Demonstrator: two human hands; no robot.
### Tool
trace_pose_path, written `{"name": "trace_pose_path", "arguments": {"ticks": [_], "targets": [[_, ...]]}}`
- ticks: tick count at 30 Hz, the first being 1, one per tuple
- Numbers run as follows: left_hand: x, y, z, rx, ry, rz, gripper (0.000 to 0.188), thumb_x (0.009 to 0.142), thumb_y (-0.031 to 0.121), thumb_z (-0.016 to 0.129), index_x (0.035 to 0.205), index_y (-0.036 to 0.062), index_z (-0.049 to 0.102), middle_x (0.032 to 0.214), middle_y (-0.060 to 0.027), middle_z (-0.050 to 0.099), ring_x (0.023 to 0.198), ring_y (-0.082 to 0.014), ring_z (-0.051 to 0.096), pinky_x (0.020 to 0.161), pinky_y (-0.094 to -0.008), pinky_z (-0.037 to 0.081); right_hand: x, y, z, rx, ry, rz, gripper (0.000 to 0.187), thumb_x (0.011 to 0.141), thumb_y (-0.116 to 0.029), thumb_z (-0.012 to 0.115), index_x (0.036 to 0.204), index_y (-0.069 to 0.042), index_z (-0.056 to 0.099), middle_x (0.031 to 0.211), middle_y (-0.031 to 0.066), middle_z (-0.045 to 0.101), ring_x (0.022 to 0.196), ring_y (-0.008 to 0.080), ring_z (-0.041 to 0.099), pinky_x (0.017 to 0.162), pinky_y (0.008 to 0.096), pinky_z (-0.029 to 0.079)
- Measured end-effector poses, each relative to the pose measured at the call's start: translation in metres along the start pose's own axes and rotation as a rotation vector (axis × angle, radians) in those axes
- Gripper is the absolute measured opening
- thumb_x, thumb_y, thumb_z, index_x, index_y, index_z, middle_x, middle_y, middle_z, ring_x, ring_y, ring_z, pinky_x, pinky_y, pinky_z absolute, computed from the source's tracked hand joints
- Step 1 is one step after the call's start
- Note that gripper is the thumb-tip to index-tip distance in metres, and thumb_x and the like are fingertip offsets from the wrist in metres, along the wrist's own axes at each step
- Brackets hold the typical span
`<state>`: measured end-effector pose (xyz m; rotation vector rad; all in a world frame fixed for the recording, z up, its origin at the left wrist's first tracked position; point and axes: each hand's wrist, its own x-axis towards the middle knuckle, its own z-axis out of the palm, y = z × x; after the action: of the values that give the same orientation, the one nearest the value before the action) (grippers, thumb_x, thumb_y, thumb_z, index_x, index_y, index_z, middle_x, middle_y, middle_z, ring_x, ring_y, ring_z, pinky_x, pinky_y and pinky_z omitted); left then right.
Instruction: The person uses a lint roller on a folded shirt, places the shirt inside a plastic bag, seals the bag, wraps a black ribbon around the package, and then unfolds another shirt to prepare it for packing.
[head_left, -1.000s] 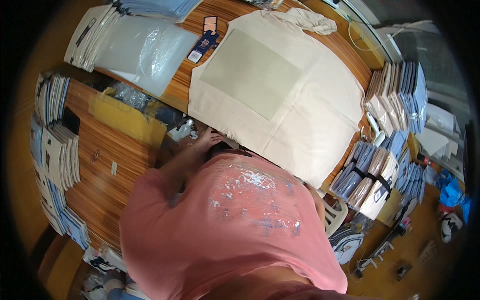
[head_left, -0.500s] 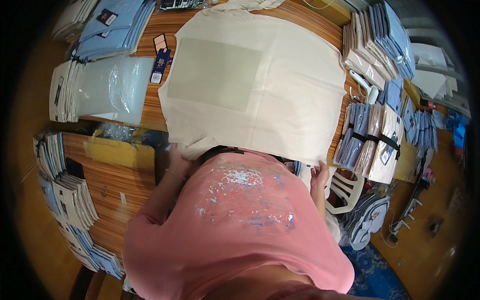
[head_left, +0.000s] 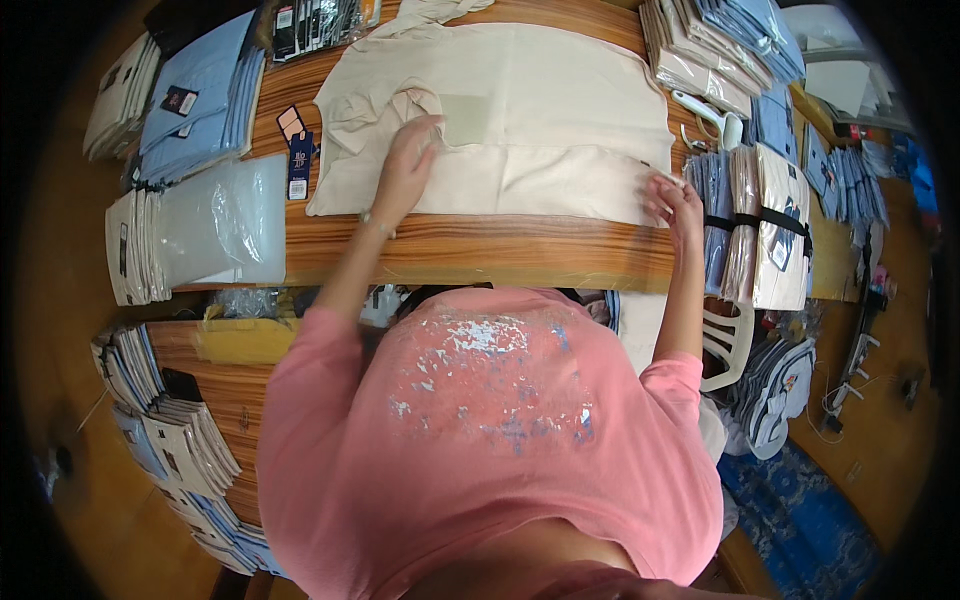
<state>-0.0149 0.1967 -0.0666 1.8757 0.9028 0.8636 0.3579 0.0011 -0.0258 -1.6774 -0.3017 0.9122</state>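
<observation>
A cream knit garment (head_left: 560,90) lies spread on the striped wooden table, its near part folded up and away from me. My left hand (head_left: 408,168) is over its left half, fingers closed on the edge of the folded part; cloth is bunched just beyond them. A grey-green rectangular board (head_left: 466,118) shows partly on the garment beside those fingers, the rest covered by cloth. At the right end of the fold is my right hand (head_left: 676,205), its fingers bent and smeared by motion, so its grip is unclear.
Hang tags (head_left: 299,165) lie left of the garment, near clear plastic bags (head_left: 225,220). Blue folded garments (head_left: 205,95) are stacked at far left. Bagged garments (head_left: 770,225) and a white handheld device (head_left: 712,115) sit at right. A white plastic chair (head_left: 728,345) stands below.
Both hands have moved up from the table's near edge, bringing the garment's near part over. The fold now covers much of the board, and the bare near strip of table shows.
</observation>
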Motion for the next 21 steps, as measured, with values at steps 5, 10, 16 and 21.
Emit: {"name": "trace_pose_path", "arguments": {"ticks": [5,10,16,21], "targets": [[0.046,-0.030,0.002,0.575,-0.473,0.282,0.027,0.083,0.019,0.058,0.106,0.0030,0.057,0.120,-0.0113,0.051,0.115,-0.0289,0.045,0.102,-0.0410,0.030,0.046,0.006,-0.016,-0.710,0.186,-0.205,0.019,0.084,-0.017,0.058,0.089,0.001,0.060,0.076,0.0132,0.066,0.075,0.0232,0.065,0.060,0.0314,0.050],[0.051,-0.040,0.008,0.402,-0.401,0.185,0.027,0.082,0.018,0.060,0.103,0.0023,0.057,0.112,-0.0125,0.057,0.110,-0.0283,0.049,0.096,-0.0391,0.035,0.066,0.014,-0.009,-1.088,0.390,-0.339,0.028,0.081,-0.030,0.059,0.093,-0.006,0.063,0.082,0.0176,0.064,0.079,0.0383,0.060,0.070,0.0450,0.047],[0.045,-0.045,0.017,0.512,-0.335,0.351,0.026,0.082,0.017,0.059,0.105,0.0042,0.058,0.114,-0.0108,0.056,0.111,-0.0261,0.048,0.095,-0.0398,0.034,0.043,0.051,0.007,-1.109,0.425,-0.647,0.033,0.079,-0.019,0.058,0.109,-0.006,0.056,0.103,0.0200,0.058,0.095,0.0354,0.056,0.078,0.0429,0.044],[0.039,-0.042,0.019,0.567,-0.346,0.401,0.028,0.083,0.019,0.058,0.107,0.0052,0.058,0.119,-0.0065,0.054,0.113,-0.0238,0.047,0.096,-0.0412,0.033,0.016,0.089,0.009,-1.382,0.122,-0.664,0.051,0.089,-0.035,0.047,0.136,-0.019,0.037,0.144,0.0106,0.028,0.134,0.0276,0.022,0.107,0.0530,0.015]]}}
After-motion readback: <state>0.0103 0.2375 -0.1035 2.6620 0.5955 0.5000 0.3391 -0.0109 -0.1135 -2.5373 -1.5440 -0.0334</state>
